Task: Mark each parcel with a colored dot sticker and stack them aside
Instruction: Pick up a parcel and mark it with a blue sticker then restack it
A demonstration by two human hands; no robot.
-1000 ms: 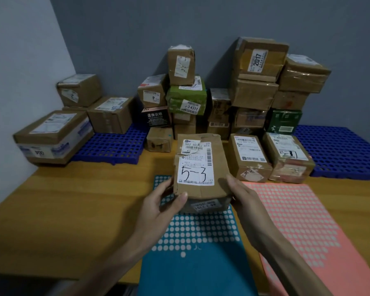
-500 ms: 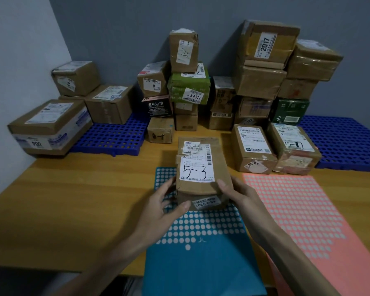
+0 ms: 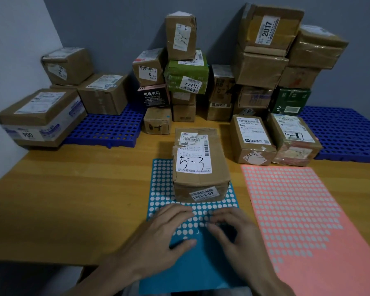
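A brown cardboard parcel (image 3: 199, 165) with a white label reading "5-3" stands on the far end of the blue dot sticker sheet (image 3: 160, 184), with no hand on it. My left hand (image 3: 165, 229) lies flat on the sheet just in front of the parcel, fingers straight. Beside it, my right hand (image 3: 231, 229) hovers over the same sheet with its fingers curled down onto the dots; the fingertips are blurred.
A pink dot sticker sheet (image 3: 297, 214) lies to the right on the wooden table (image 3: 73, 201). Two parcels (image 3: 252, 137) (image 3: 295, 139) stand behind it. A tall pile of parcels (image 3: 263, 60) lines the wall. Blue plastic pallets (image 3: 107, 129) (image 3: 346, 133) flank it, the left one bearing several boxes.
Both hands let go of the "5-3" parcel, which now rests on the blue sheet, and drew back toward me onto the rows of dots.
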